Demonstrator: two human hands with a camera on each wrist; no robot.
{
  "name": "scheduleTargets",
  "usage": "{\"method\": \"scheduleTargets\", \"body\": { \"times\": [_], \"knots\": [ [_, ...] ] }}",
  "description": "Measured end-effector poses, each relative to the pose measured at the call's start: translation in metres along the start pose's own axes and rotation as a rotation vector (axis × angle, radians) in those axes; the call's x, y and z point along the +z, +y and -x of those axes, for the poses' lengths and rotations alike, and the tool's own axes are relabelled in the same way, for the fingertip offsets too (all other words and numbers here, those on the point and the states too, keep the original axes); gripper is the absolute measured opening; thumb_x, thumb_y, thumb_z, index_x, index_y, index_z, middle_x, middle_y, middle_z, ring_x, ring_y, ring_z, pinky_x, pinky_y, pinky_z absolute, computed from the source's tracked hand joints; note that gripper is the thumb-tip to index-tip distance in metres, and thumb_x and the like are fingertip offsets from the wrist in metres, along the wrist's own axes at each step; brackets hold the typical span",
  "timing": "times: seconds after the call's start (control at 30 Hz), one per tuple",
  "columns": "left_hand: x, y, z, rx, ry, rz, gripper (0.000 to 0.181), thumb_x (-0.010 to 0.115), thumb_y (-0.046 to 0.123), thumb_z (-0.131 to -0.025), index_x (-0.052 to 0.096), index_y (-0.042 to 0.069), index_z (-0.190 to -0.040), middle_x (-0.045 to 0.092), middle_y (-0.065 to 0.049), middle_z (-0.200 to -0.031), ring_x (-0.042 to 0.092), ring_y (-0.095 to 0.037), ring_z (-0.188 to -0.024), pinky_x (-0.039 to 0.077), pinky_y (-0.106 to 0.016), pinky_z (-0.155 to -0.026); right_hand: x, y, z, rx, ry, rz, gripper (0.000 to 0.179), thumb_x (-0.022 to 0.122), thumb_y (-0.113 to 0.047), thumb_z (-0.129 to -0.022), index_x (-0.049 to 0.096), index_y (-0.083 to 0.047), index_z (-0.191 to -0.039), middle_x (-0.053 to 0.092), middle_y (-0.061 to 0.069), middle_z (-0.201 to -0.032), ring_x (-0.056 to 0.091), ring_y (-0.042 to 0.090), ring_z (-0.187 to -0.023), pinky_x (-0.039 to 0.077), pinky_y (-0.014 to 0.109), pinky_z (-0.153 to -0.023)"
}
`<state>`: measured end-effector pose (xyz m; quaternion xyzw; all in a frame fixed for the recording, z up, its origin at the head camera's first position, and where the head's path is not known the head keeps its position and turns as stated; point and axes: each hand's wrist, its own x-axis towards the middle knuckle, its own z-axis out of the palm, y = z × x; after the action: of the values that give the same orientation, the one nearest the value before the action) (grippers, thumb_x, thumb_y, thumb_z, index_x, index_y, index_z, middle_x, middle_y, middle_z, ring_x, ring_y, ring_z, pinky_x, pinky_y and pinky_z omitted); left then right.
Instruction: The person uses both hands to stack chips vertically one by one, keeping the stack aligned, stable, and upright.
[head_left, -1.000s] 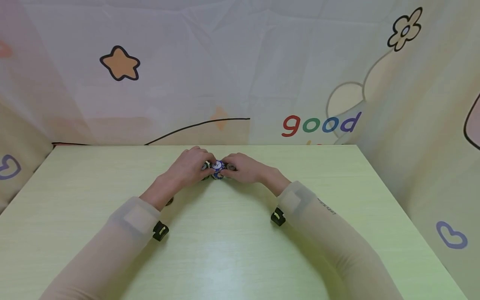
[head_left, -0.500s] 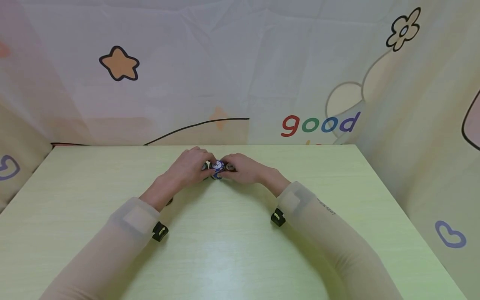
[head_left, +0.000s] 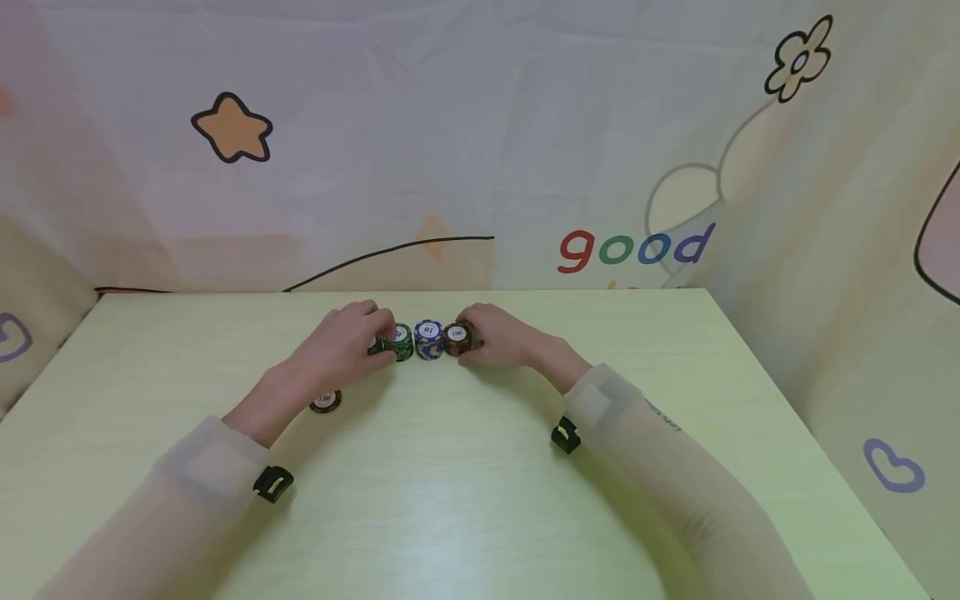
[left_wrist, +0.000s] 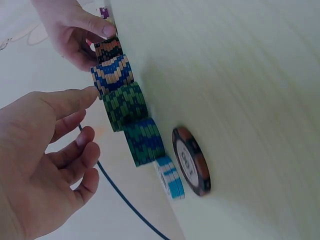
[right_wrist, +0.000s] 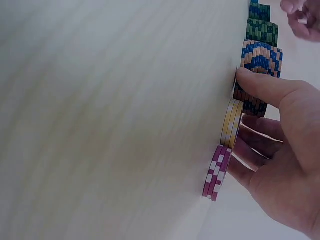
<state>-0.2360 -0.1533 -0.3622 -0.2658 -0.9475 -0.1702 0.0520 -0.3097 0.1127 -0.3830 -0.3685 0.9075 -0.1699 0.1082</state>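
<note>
A row of poker chip stacks stands near the table's back edge. My right hand [head_left: 502,337] holds the brown stack [head_left: 457,339] marked 100 between its thumb and fingers. Beside that is the blue stack [head_left: 429,340], then a green stack [head_left: 402,343]. My left hand [head_left: 341,342] is at the row's left end, its fingers loosely bent around nothing. In the left wrist view, a blue-green stack [left_wrist: 144,142] and a low light-blue stack [left_wrist: 170,177] continue the row. Yellow chips [right_wrist: 232,122] and purple chips [right_wrist: 216,173] sit beside the right fingers.
A loose brown chip [head_left: 326,401] lies on the pale wooden table [head_left: 435,500], in front of the row and close to my left wrist. A printed curtain [head_left: 375,167] hangs right behind the table's back edge.
My left hand has let go of the blue stack and drawn away left, uncovering the green stack and the loose brown chip. My right hand has shifted slightly right, from the blue stack to the brown one.
</note>
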Motion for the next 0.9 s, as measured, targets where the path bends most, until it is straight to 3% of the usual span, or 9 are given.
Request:
{"method": "scheduleTargets", "body": {
  "times": [0.3,0.43,0.63,0.9],
  "knots": [
    [-0.021,-0.015,0.030,-0.082,-0.156,0.085,0.013,0.078,0.014,-0.092,0.065,0.012,-0.087,0.059,0.003,-0.079,0.053,-0.017,-0.074,0.046,-0.035,-0.067,-0.001,0.003,0.003,0.018,0.011,-0.004,0.048,0.075,-0.026,-0.096,0.060,0.005,-0.127,0.062,0.015,-0.123,0.056,0.028,-0.115,0.043,0.041,-0.104],
    [-0.026,-0.017,0.038,-0.125,-0.270,0.078,0.014,0.079,0.017,-0.091,0.068,0.009,-0.093,0.060,0.001,-0.084,0.054,-0.018,-0.076,0.047,-0.036,-0.069,-0.001,0.005,0.003,0.006,0.004,-0.022,0.047,0.075,-0.029,-0.096,0.061,0.005,-0.126,0.063,0.014,-0.121,0.057,0.025,-0.110,0.045,0.040,-0.100],
    [-0.032,-0.016,0.047,-0.198,-0.421,0.076,0.030,0.085,0.023,-0.086,0.068,0.005,-0.104,0.062,-0.004,-0.094,0.057,-0.022,-0.085,0.050,-0.042,-0.077,-0.001,0.005,0.002,-0.001,-0.003,-0.044,0.040,0.070,-0.031,-0.100,0.064,0.002,-0.121,0.062,0.009,-0.108,0.052,0.022,-0.097,0.043,0.034,-0.084],
    [-0.030,-0.015,0.055,-0.199,-0.429,0.076,0.036,0.090,0.017,-0.081,0.067,0.002,-0.104,0.061,-0.003,-0.091,0.055,-0.022,-0.084,0.050,-0.040,-0.077,-0.004,0.000,0.002,-0.003,0.002,-0.050,0.037,0.069,-0.028,-0.100,0.064,0.002,-0.120,0.063,0.008,-0.107,0.052,0.022,-0.096,0.043,0.034,-0.085]
  ]
}}
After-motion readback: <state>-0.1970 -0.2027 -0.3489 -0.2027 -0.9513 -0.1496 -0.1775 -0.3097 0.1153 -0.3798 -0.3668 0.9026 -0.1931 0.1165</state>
